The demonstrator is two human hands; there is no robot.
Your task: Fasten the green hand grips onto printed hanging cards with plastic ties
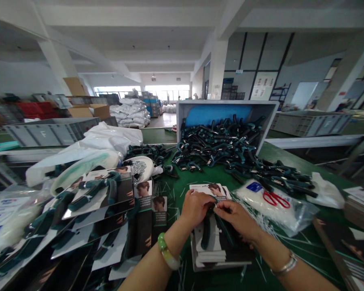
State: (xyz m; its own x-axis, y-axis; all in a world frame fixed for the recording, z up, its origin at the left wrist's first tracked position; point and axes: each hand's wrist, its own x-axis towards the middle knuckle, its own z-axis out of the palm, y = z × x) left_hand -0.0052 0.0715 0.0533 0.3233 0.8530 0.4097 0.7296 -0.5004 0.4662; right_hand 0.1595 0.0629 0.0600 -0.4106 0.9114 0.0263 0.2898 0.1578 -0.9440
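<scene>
Two hands work over one green-handled tool (205,233), which lies on a stack of printed cards (212,258) at the near middle of the green table (182,178). The left hand (197,208) curls its fingers over the tool's upper end, holding it; the right hand (239,220) pinches thumb and forefinger together on what seems to be a thin white tie (215,205), though the fingers partly cover it. One bracelet circles each wrist, green (168,252) and silver (285,266).

Ahead, one tipped grey crate (227,103) spills a heap of similar tools (218,147), too tangled to count. One pair of red scissors (276,200) rests on a clear bag (295,214) at the right; one white bowl (149,173) of small metal pieces stands left of centre. Overlapping carded tools (103,188) crowd the left side, and loose white strips (261,220) litter the tabletop.

Two more grey crates stand behind, left (51,133) and right (312,123), each lettered "F". Small card print appears to include "DOUBLE GRIP".
</scene>
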